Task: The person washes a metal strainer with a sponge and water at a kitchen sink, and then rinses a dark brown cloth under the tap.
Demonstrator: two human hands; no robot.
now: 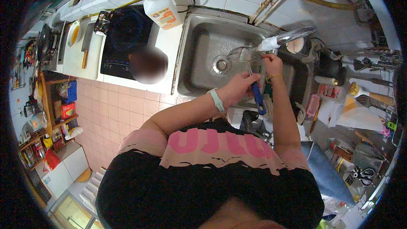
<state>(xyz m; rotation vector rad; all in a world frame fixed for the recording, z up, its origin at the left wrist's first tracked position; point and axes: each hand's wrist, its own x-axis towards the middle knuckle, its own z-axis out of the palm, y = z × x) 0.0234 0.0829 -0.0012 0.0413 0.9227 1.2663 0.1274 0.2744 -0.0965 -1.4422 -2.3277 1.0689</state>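
A wire whisk (258, 98) hangs over the right part of the steel sink basin (199, 42), right of the frame's centre, its looped wire head just below the faucet (292, 36) and its blue handle slanting down toward the person's body; the left hand (236, 88), with a pale green watch (216, 100) at its wrist, is closed around the upper end of that handle; the right hand (273, 64), with a yellow bracelet (277, 76) at its wrist, has its fingertips pinched together at the right edge of the wire head, though the exact contact is too small to tell; the round drain (221, 64) lies left of the whisk, and a second basin (291, 74) opens to the right of the right hand; in the upper left of the frame, the white surface (163, 84) carries a black cooktop (125, 38) with a blurred round thing (148, 65) at its lower right corner, a white jug (163, 12) beside the sink, and a pale cutting board (91, 68) with a cleaver (87, 42) lying on it.
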